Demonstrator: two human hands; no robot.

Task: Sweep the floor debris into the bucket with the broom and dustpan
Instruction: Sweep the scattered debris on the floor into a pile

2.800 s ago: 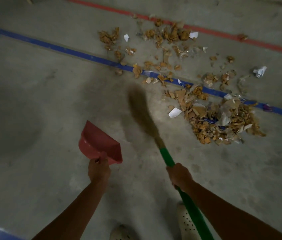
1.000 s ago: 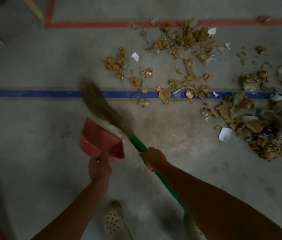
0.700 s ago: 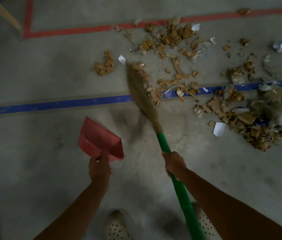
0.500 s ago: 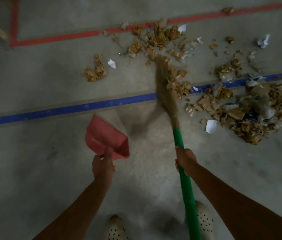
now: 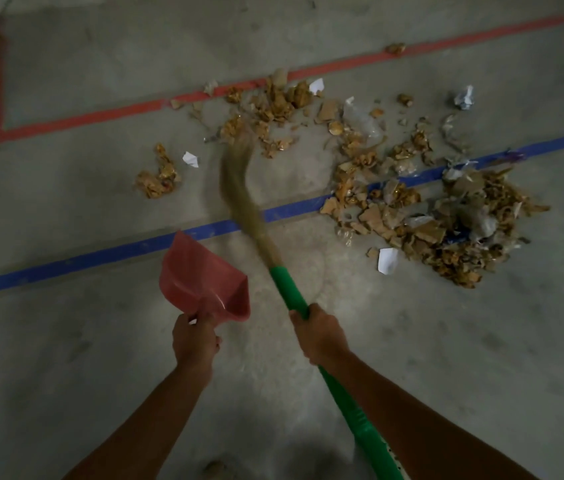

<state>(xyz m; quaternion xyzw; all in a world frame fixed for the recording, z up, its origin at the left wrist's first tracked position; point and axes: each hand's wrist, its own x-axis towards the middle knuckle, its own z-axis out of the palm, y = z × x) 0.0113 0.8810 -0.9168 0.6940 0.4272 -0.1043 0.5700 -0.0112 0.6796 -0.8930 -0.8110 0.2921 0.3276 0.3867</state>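
Gripping the broom (image 5: pixel 286 292), the right hand (image 5: pixel 320 336) curls round its green handle; blurred bristles (image 5: pixel 239 188) reach ahead across a blue tape line (image 5: pixel 66 263). The left hand (image 5: pixel 194 342) clasps the red dustpan (image 5: pixel 201 275) just beyond its knuckles. Brown debris (image 5: pixel 446 230) litters the grey concrete floor (image 5: pixel 66 358) ahead-right, up to a red tape line (image 5: pixel 100 116).

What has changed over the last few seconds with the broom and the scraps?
The broom swung right across the blue line, pushing loose scraps toward the big pile, then came back left. Nothing taken or released: the left hand still holds the dustpan, the right hand the broom. The small clump stayed put.
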